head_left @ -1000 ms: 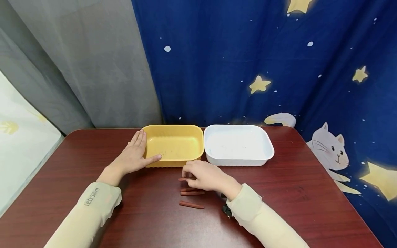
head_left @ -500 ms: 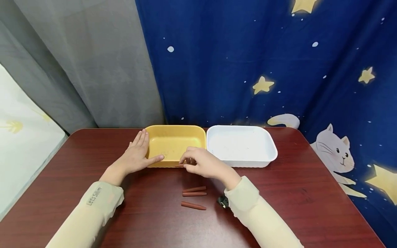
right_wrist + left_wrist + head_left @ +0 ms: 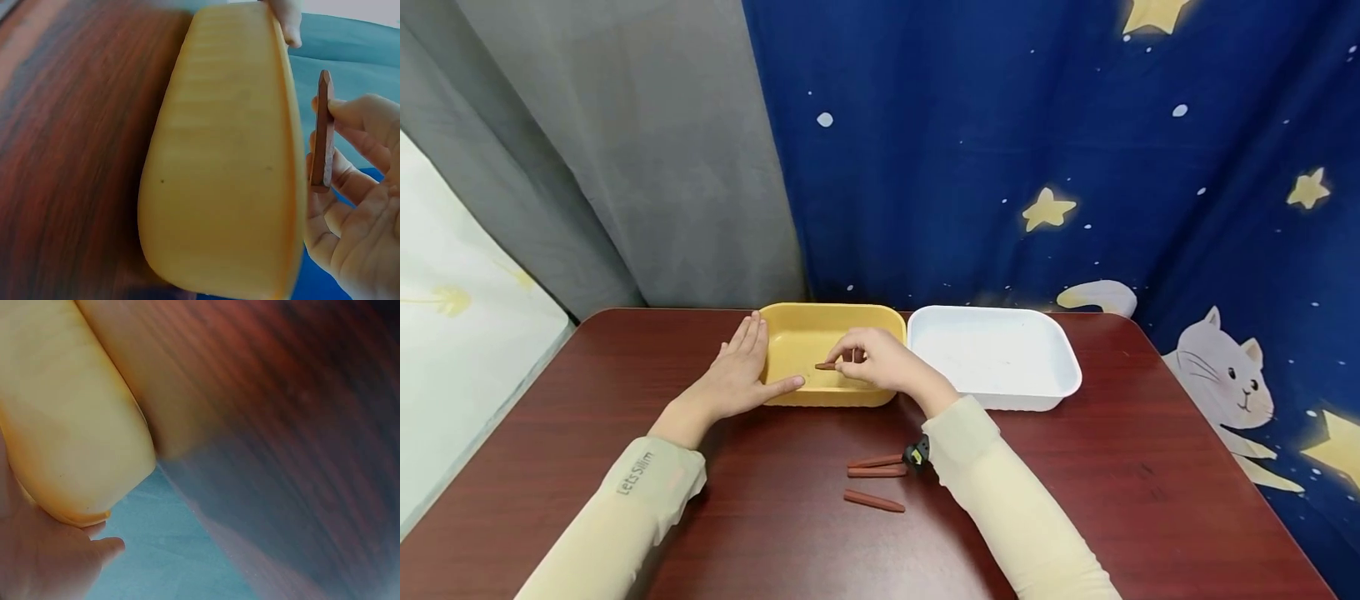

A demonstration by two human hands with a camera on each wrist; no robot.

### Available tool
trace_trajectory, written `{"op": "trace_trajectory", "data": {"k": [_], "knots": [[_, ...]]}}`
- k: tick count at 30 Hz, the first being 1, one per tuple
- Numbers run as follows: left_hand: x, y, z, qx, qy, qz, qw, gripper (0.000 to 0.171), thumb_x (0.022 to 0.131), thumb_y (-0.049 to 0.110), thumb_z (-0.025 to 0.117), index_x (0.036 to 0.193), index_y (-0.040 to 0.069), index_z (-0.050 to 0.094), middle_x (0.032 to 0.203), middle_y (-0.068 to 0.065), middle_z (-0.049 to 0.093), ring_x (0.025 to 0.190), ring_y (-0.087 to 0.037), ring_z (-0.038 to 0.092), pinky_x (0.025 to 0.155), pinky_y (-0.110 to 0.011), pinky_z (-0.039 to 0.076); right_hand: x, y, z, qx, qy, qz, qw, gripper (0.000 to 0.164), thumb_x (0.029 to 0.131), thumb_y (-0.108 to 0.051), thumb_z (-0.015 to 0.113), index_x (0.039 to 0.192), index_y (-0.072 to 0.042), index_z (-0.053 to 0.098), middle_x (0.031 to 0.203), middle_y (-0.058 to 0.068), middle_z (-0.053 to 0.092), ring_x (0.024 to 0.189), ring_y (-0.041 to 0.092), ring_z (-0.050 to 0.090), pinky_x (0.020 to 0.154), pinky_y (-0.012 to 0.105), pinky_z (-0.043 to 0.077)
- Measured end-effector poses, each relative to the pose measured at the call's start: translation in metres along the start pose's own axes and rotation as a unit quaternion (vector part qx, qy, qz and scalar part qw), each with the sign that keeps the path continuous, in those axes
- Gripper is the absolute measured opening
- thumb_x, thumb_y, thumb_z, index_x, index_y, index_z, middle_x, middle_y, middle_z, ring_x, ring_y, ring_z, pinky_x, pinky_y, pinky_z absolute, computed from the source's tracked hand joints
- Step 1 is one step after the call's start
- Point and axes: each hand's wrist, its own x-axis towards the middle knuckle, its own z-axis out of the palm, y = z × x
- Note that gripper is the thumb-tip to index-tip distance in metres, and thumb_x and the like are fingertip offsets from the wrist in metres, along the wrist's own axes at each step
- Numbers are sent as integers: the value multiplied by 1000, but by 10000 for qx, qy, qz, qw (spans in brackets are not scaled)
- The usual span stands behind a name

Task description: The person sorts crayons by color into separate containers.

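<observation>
My right hand (image 3: 883, 360) pinches a reddish-brown crayon (image 3: 323, 134) between thumb and fingers. It hovers over the yellow bin (image 3: 829, 398), near the front rim. In the right wrist view the crayon stands clear of the bin's outer wall. My left hand (image 3: 730, 382) rests on the bin's left end, fingers straight along the side and thumb across the front rim. The left wrist view shows part of that hand against the yellow wall. On the table lie three more crayons: two close together (image 3: 877, 472) and one nearer me (image 3: 874, 501).
A white bin (image 3: 1000, 400) stands directly right of the yellow one, both near the back edge of the dark red wooden table (image 3: 760, 517). Grey and blue star-patterned curtains (image 3: 925, 167) hang behind. A small black device (image 3: 917, 454) sits at my right wrist.
My right hand has lifted one crayon off the table and carried it forward, over the front rim of the yellow bin. The left hand keeps its place on the bin.
</observation>
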Motion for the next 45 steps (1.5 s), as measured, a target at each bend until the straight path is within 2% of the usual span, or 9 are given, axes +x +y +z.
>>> {"op": "trace_trajectory", "data": {"k": [10, 15, 20, 28, 37, 45], "knots": [[1, 1, 2, -24, 24, 48, 10000, 121, 87, 78, 48, 156, -6, -5, 165, -19, -15, 155, -38, -6, 117, -69, 12, 22, 20, 15, 152, 25, 294, 9995, 19, 90, -4, 67, 103, -10, 79, 97, 6, 72, 79, 10, 54, 69, 18, 45], [0, 1, 3, -17, 10, 44, 10000, 121, 87, 78, 48, 156, -7, -4, 165, -20, -14, 154, -38, -8, 117, -69, 12, 30, 26, 24, 251, -157, 567, 9980, 16, 91, -3, 68, 102, -8, 79, 102, 6, 76, 80, 11, 56, 72, 18, 46], [0, 0, 3, 6, 55, 29, 10000, 121, 86, 78, 49, 156, -6, -4, 165, -19, -14, 155, -37, -6, 118, -68, 13, 37, 29, 29, 290, -334, 863, 9953, 13, 91, -6, 69, 99, -9, 79, 100, 4, 76, 81, 11, 56, 73, 19, 45], [3, 2, 3, -101, 26, 79, 9999, 122, 86, 78, 49, 156, -6, -5, 165, -20, -13, 155, -39, -6, 118, -68, 13, 41, 36, 34, 163, -502, 1160, 9918, 12, 90, -5, 71, 98, -8, 80, 93, 6, 76, 75, 8, 54, 67, 17, 43], [2, 0, 1, -38, 43, 67, 10000, 122, 86, 78, 49, 155, -7, -4, 165, -22, -11, 154, -40, -3, 117, -68, 14, 43, 34, 36, 12, -563, 1366, 9890, 11, 91, -5, 70, 97, -7, 79, 95, 5, 77, 80, 9, 59, 73, 18, 48], [-1, 1, -1, -128, 45, 24, 9999, 120, 87, 76, 50, 155, -8, -3, 165, -22, -10, 154, -40, -4, 117, -68, 13, 45, 32, 35, -32, -377, 1453, 9887, 12, 92, -10, 70, 99, -6, 78, 96, 6, 75, 82, 11, 58, 75, 20, 48]]}}
